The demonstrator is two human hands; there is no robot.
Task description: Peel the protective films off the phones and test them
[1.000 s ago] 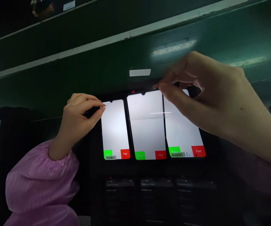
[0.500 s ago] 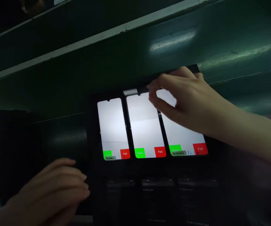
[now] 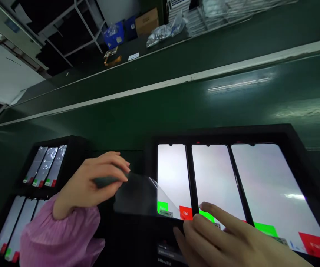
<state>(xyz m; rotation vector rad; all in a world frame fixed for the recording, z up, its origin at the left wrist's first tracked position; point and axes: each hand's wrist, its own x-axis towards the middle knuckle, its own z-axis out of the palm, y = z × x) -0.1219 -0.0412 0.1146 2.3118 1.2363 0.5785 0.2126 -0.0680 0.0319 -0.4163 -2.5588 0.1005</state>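
My left hand (image 3: 98,178) is pinched, thumb against fingertips, on the upper edge of a clear film (image 3: 137,196). The sheet stretches slantwise over the lower part of the left phone (image 3: 172,170), whose white screen bears green and red blocks. At the film's lower right end, the bent fingers of my right hand (image 3: 212,233) close on it near the phone's bottom; their exact grip is partly hidden. My right index finger rests over the green block of the middle phone (image 3: 211,174). Beside it lies the right phone (image 3: 268,181), also lit white.
Black trays (image 3: 73,146) with more lit phones stand at the left. The phones before me sit in a black frame (image 3: 287,133) on a green bench (image 3: 115,126). Beyond a pale strip (image 3: 148,91) are plastic bags (image 3: 165,31), a blue bin (image 3: 114,35) and a carton (image 3: 147,22).
My view has shifted, showing more of the bench and the left trays. My right hand has come down from the phones' top to their bottom. The clear film now shows between my hands.
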